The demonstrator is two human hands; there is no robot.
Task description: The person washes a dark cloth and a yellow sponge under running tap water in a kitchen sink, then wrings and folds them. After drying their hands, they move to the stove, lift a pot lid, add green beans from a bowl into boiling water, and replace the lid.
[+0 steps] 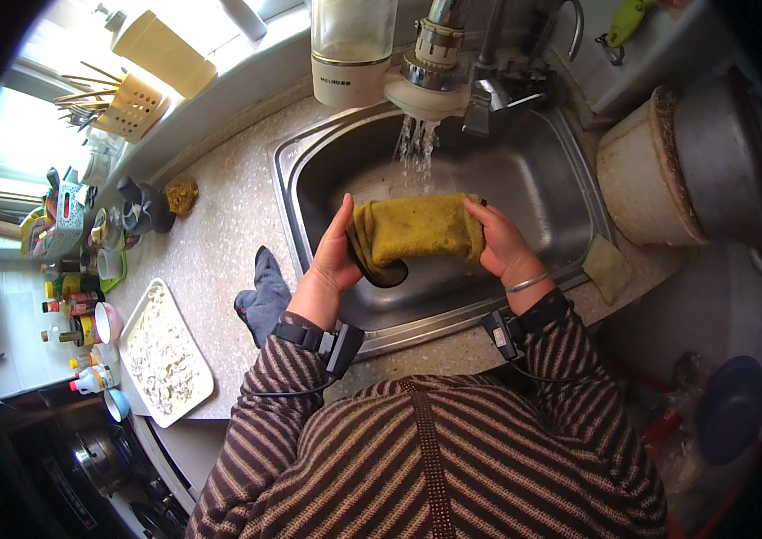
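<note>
A folded yellow cloth (418, 229) is stretched between my two hands above the sink basin (516, 182). My left hand (335, 252) grips its left end, where a dark-edged corner hangs down. At the other end, my right hand (506, 246) pinches the cloth with the thumb on top; a bangle circles that wrist. Water (416, 148) runs from the filter-fitted faucet (429, 87) and falls just behind the cloth. The fingers under the cloth are largely hidden.
Left of the sink lie a grey cloth (266, 296) and a white tray (204, 387) of pale food pieces. A yellowish scrubber (182, 196) sits farther back. Large pots (650, 168) stand to the right, near a greenish cloth (607, 269) on the sink's edge. Bottles (78, 303) line the left side.
</note>
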